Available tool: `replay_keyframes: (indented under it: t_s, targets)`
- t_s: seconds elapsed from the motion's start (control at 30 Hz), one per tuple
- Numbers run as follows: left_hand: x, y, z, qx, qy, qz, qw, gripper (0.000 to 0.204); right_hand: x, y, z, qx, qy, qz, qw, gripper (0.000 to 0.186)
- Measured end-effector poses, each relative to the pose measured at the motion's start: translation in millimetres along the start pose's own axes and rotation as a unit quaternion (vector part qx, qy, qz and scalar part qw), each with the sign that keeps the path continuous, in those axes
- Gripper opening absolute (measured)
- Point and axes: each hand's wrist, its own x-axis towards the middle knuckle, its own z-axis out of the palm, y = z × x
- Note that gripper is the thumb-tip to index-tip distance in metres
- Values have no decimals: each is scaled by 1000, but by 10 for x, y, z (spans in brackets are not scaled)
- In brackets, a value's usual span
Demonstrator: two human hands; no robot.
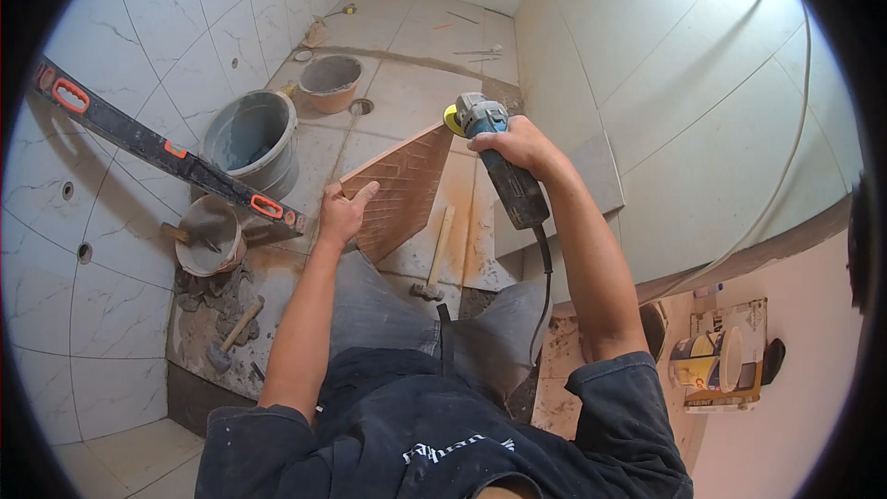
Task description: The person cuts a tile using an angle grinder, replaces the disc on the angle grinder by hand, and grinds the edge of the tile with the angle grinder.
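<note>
My right hand (519, 146) is wrapped round the body of a blue and black angle grinder (506, 176). Its yellow-green disc (454, 119) meets the far upper corner of a tile (399, 187), or sits very close to it; I cannot tell which. The tile stands tilted on edge, its ribbed reddish-brown back toward me. At its left edge my left hand (344, 210) grips it, thumb on the back face. The grinder's black cord (547, 263) runs down past my right leg. Under the tile's right side lies a hammer (437, 263) with a wooden handle.
A long black level (166, 150) with orange grips leans at the left. Beside it stand a large grey bucket (251, 143), a smaller bucket (331, 83) and a mortar pail (211, 236). A second hammer (236, 334) lies near rubble. A drain hole (361, 106) opens in the floor.
</note>
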Motion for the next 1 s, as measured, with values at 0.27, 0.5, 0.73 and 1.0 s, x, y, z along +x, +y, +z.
replay_keyframes:
  t_s: [0.27, 0.5, 0.73, 1.0]
  targets:
    - [-15, 77, 39, -78, 17, -28, 996, 31, -34, -4, 138, -26, -11, -44, 999, 45]
    - [-11, -8, 17, -19, 34, -12, 999, 33, -64, -39, 39, 1, -2, -20, 1000, 44]
    - [-13, 11, 22, -19, 24, -20, 999, 33, -93, -2, 155, -29, -12, -31, 999, 59]
    - [-9, -12, 46, -29, 39, -18, 999, 35, -226, -65, 342, -59, -20, -58, 996, 62]
